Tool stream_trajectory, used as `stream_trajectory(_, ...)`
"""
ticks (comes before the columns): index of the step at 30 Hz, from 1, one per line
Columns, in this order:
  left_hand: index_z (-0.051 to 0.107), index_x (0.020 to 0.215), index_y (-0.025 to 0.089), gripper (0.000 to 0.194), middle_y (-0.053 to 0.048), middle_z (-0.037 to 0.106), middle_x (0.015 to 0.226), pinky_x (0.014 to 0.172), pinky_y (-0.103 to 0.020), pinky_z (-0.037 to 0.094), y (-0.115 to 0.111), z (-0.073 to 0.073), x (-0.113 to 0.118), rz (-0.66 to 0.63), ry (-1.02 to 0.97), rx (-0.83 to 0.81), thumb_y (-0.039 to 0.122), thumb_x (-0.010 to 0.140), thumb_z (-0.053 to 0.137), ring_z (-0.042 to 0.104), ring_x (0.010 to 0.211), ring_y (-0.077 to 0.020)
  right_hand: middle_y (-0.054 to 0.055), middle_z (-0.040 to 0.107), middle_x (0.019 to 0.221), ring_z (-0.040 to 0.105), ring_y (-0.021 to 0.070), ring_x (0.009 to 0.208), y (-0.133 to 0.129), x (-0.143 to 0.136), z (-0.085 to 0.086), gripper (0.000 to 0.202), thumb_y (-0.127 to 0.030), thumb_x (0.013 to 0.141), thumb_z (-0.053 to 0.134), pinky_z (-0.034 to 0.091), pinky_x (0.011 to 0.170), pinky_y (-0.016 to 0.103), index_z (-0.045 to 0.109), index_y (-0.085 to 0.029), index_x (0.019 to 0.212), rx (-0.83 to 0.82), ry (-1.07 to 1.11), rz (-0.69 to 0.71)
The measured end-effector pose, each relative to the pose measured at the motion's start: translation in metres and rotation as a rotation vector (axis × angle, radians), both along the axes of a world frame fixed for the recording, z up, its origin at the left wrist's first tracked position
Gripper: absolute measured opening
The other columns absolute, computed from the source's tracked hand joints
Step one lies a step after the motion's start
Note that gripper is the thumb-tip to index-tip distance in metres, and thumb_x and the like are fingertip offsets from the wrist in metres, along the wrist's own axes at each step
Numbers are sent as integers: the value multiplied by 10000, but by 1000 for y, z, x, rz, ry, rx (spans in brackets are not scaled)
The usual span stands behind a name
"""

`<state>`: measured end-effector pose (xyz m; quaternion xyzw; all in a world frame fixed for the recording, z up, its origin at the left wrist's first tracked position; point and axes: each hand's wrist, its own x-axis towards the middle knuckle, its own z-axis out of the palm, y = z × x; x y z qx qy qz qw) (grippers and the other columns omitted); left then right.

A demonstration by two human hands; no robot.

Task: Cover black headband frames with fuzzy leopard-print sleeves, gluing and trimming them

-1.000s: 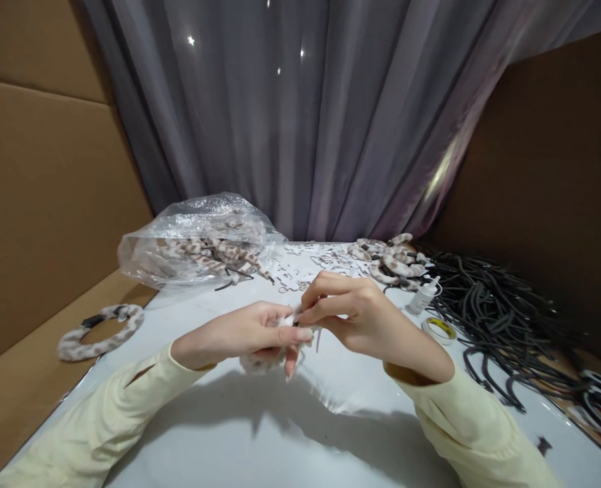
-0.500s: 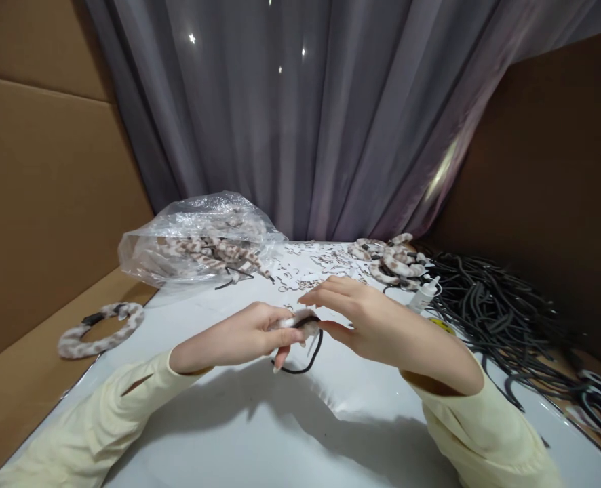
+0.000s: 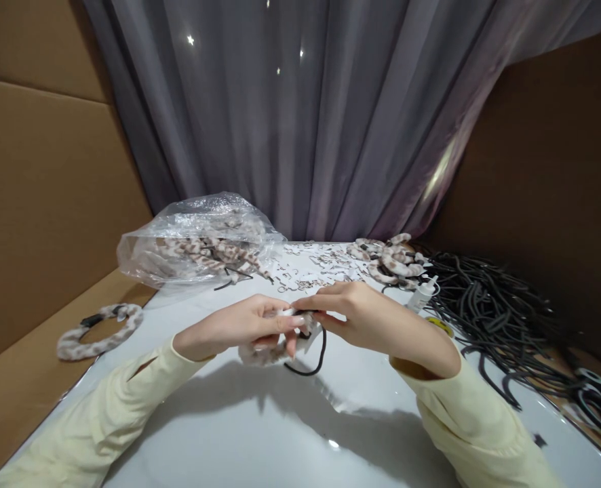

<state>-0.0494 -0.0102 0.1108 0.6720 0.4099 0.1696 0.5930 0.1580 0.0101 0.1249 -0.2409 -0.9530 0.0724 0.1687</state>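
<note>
Above the middle of the white table, my left hand point(image 3: 252, 325) is closed around a fluffy white-and-brown spotted tube point(image 3: 262, 356), which hangs partly below my fingers. From it a thin black cord point(image 3: 308, 373) loops down and curves to the left. My right hand point(image 3: 364, 315) meets the left one, its thumb and fingers pinched on a dark length of cord at the tube's end. Fingers hide most of that spot, so its exact form is unclear.
A finished-looking spotted ring point(image 3: 100, 332) lies at left. Behind are a clear plastic bag point(image 3: 199, 237) of spotted tubes, scattered small metal pieces point(image 3: 305, 285) and several fluffy rings point(image 3: 395, 261). At right stand a white bottle point(image 3: 422, 295) and a heap of black cords point(image 3: 488, 305).
My right hand has moved left and closed its fingers at the tube's end, where they were apart before. More of the spotted tube now shows below my left hand.
</note>
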Motion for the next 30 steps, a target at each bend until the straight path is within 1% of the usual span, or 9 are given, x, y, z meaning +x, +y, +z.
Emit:
stream_trajectory(4, 565, 916, 138, 404, -54, 642, 810, 399, -175, 270, 0, -1, 0, -13, -32, -3, 523, 813, 498, 326, 428, -41, 48, 665, 794, 599, 121, 665, 0, 0, 0, 299, -107, 866, 464, 412, 630, 207, 630, -181, 1104, 10, -14, 0)
stream_trajectory(7, 507, 935, 172, 333, -36, 654, 824, 408, -170, 283, -1, -4, 2, 38, -10, 26, 486, 827, 493, 361, 448, -52, 47, 668, 796, 601, 122, 662, 1, 1, -1, 304, -107, 863, 466, 411, 631, 208, 629, -183, 1108, 17, -14, -3)
stream_trajectory(10, 470, 894, 182, 266, 6, 639, 728, 420, -170, 270, -4, -4, 4, 126, 41, 137, 444, 848, 481, 337, 444, -56, 43, 671, 823, 603, 124, 674, 1, 2, 0, 325, -96, 848, 478, 408, 639, 211, 614, -192, 1127, 32, -16, -19)
stream_trajectory(13, 459, 871, 188, 216, 41, 609, 646, 446, -180, 267, -8, -2, 6, 158, 103, 233, 404, 865, 472, 315, 450, -66, 31, 661, 822, 589, 124, 669, 1, 3, 0, 331, -65, 820, 485, 400, 626, 218, 617, -197, 1093, 65, -30, -40)
stream_trajectory(18, 491, 798, 184, 246, 27, 571, 705, 543, -212, 311, -12, -6, 6, 176, 272, 541, 392, 899, 408, 433, 567, -97, 53, 618, 789, 570, 131, 687, -5, 4, 0, 278, -28, 828, 434, 407, 632, 233, 634, -161, 968, 211, -25, -68)
stream_trajectory(21, 457, 804, 191, 245, 34, 534, 674, 541, -226, 317, -12, -11, 5, 162, 341, 643, 381, 920, 355, 447, 548, -109, 86, 602, 835, 577, 156, 736, -14, 2, 1, 229, -47, 859, 422, 433, 652, 265, 634, -135, 870, 333, -26, -86)
stream_trajectory(25, 387, 811, 203, 126, 42, 503, 643, 522, -225, 332, -10, -17, 4, 104, 370, 779, 237, 918, 331, 464, 524, -115, 113, 597, 851, 579, 192, 789, -27, -2, 7, 267, -55, 882, 402, 454, 672, 306, 621, -113, 741, 536, -17, -56)
stream_trajectory(27, 374, 819, 201, 106, 23, 524, 693, 534, -223, 350, -10, -21, 5, 62, 356, 925, 134, 888, 329, 506, 569, -122, 117, 604, 827, 572, 195, 783, -30, -4, 11, 304, -46, 889, 385, 452, 665, 311, 623, -101, 709, 618, 12, -9)
stream_trajectory(30, 388, 800, 192, 169, 2, 537, 704, 524, -231, 344, -12, -26, 7, -27, 347, 1245, 47, 847, 317, 518, 582, -134, 118, 618, 813, 557, 194, 784, -27, -6, 14, 314, -54, 901, 379, 438, 663, 315, 641, -88, 730, 654, 53, 44)
